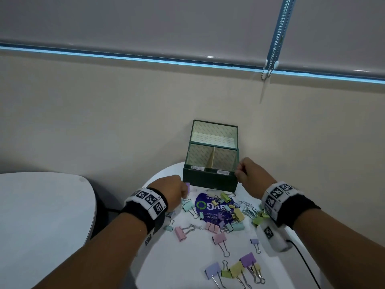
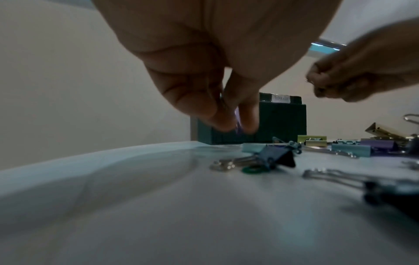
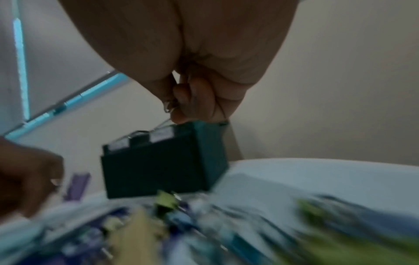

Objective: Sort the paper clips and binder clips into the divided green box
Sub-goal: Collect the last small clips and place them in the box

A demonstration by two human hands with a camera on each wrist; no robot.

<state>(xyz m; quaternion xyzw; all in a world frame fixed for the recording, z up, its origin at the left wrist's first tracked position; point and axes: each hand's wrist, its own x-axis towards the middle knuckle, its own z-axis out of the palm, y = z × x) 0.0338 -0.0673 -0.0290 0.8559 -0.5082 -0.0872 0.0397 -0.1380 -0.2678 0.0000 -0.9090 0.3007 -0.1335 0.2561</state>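
Note:
The divided green box (image 1: pixel 210 180) stands open at the far edge of the round white table (image 1: pixel 183 257), its lid up against the wall. My left hand (image 1: pixel 183 189) pinches a purple binder clip (image 1: pixel 187 187) just left of the box's front; the same clip (image 2: pixel 237 116) shows between thumb and finger. My right hand (image 1: pixel 239 174) hovers at the box's right front corner, pinching a silver paper clip (image 3: pixel 169 107). The box (image 3: pixel 163 165) sits just below that hand. Several pastel binder clips (image 1: pixel 218 238) and paper clips (image 1: pixel 248 207) lie scattered on the table.
A round blue sticker (image 1: pixel 210 207) lies under the pile in front of the box. A beige wall (image 1: pixel 125 122) rises right behind the box. Another white tabletop (image 1: pixel 41 215) stands to the left. A black cable (image 1: pixel 304 261) runs from my right wrist.

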